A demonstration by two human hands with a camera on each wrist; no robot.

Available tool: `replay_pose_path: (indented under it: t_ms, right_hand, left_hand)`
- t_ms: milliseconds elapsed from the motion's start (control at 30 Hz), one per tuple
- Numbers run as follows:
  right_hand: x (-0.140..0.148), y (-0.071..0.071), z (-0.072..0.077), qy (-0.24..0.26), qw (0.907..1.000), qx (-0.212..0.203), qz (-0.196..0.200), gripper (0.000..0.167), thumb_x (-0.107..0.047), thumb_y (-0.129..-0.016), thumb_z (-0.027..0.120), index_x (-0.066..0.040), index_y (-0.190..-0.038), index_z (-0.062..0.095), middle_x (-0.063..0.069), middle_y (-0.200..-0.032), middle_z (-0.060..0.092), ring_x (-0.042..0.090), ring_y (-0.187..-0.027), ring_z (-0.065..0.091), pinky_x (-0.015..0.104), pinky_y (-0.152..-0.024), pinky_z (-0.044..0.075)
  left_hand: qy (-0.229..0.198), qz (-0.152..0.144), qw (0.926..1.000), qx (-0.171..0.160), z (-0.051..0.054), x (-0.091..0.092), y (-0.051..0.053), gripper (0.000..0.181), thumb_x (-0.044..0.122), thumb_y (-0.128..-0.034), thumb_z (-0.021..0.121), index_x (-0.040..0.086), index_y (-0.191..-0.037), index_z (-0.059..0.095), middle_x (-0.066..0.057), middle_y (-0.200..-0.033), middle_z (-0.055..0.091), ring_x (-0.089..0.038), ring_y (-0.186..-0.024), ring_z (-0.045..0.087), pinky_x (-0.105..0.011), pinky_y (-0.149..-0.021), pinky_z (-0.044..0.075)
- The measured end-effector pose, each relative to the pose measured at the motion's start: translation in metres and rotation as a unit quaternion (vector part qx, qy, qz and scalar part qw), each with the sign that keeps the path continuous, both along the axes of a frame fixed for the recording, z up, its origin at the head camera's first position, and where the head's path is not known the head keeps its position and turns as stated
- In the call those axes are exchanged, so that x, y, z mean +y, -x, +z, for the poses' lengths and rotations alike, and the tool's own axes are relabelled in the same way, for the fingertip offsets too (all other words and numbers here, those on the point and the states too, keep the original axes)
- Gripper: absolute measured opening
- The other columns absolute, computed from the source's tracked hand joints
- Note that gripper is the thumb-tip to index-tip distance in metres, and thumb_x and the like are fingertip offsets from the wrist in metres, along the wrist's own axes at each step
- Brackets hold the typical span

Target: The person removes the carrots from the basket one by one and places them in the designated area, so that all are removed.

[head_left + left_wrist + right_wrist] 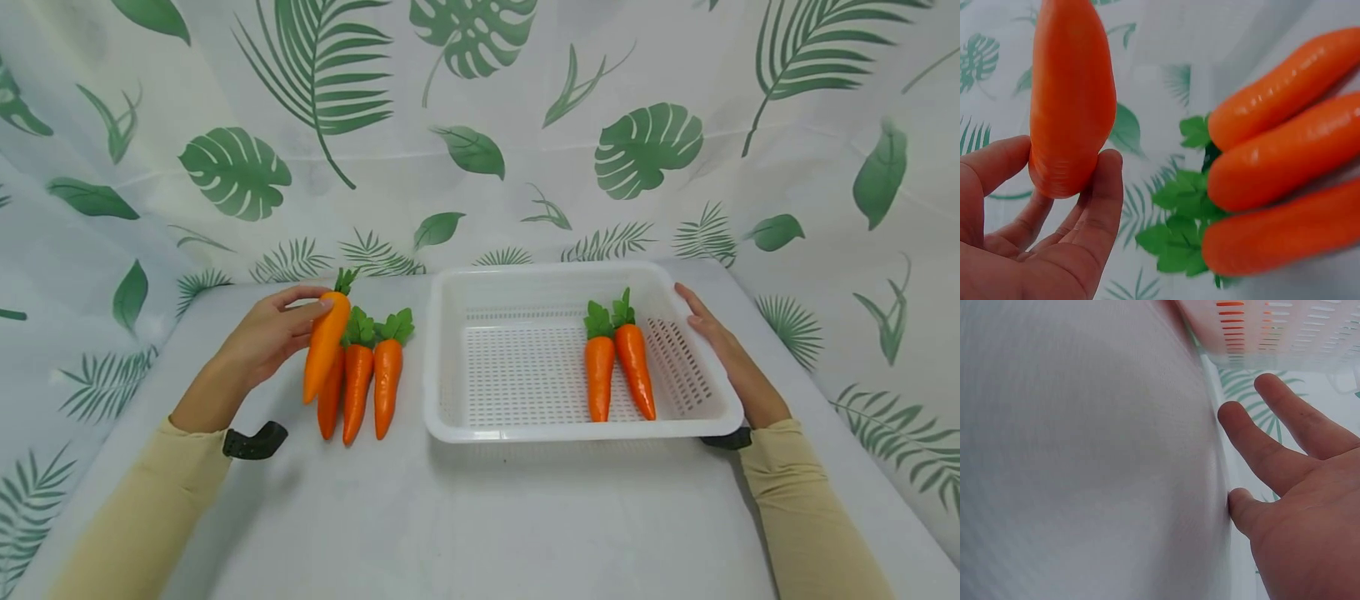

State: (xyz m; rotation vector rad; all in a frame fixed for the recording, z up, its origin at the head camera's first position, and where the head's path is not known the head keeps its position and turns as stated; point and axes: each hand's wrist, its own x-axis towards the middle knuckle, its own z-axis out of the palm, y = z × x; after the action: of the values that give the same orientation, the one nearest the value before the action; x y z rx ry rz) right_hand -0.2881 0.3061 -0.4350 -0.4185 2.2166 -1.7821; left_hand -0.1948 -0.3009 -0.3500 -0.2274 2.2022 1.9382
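My left hand (pixel 272 332) pinches an orange toy carrot (pixel 327 340) near its leafy top, between thumb and fingers. In the left wrist view this carrot (pixel 1072 94) is raised, its tip pointing up in the picture. Three more carrots (pixel 357 392) lie side by side on the table, just right of and partly behind the held one. A white perforated plastic basket (pixel 480 435) stands at the centre right with two carrots (pixel 599 379) inside. Along the basket's right wall lies my right hand (pixel 723 350), its fingers (pixel 1272 456) extended; the thumb is hidden.
The table (pixel 465 517) has a pale cover. Behind and beside it hangs a white cloth (pixel 525 200) printed with green leaves. Black wrist bands (pixel 255 442) sit at both cuffs.
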Motion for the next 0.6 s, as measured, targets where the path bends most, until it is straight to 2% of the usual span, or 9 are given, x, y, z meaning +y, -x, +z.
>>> replay_pose_path:
  t_ms: [233, 433, 600]
  right_hand:
    - [0.0, -0.002, 0.0, -0.019, 0.9998, 0.008, -0.001, 0.066, -0.036, -0.116, 0.026, -0.026, -0.173, -0.006, 0.038, -0.17, 0.002, -0.006, -0.113, 0.05, 0.014, -0.087, 0.053]
    - [-0.001, -0.003, -0.001, -0.009, 0.9999, 0.01, -0.003, 0.065, -0.035, -0.116, 0.027, -0.03, -0.173, -0.003, 0.036, -0.17, 0.003, -0.003, -0.115, 0.049, 0.015, -0.087, 0.053]
    - [-0.001, -0.003, 0.0, -0.027, 0.9996, 0.004, -0.006, 0.066, -0.039, -0.116, 0.026, -0.031, -0.173, -0.006, 0.033, -0.172, 0.003, 0.001, -0.119, 0.046, 0.014, -0.088, 0.053]
  left_hand:
    - [0.018, 0.021, 0.9996, -0.009, -0.015, -0.03, -0.012, 0.061, 0.035, -0.109, 0.065, 0.004, -0.156, 0.042, 0.006, -0.119, 0.068, -0.011, -0.105, 0.068, -0.02, -0.092, 0.057]
    - [0.024, 0.039, 0.9986, -0.024, -0.03, -0.046, -0.019, 0.064, 0.036, -0.1083, 0.067, 0.002, -0.156, 0.04, 0.008, -0.11, 0.07, -0.011, -0.098, 0.069, -0.021, -0.088, 0.059]
    - [0.048, 0.056, 0.9963, -0.045, -0.045, -0.055, -0.023, 0.07, 0.036, -0.1089, 0.065, 0.001, -0.161, 0.035, 0.002, -0.117, 0.063, -0.011, -0.097, 0.066, -0.02, -0.087, 0.059]
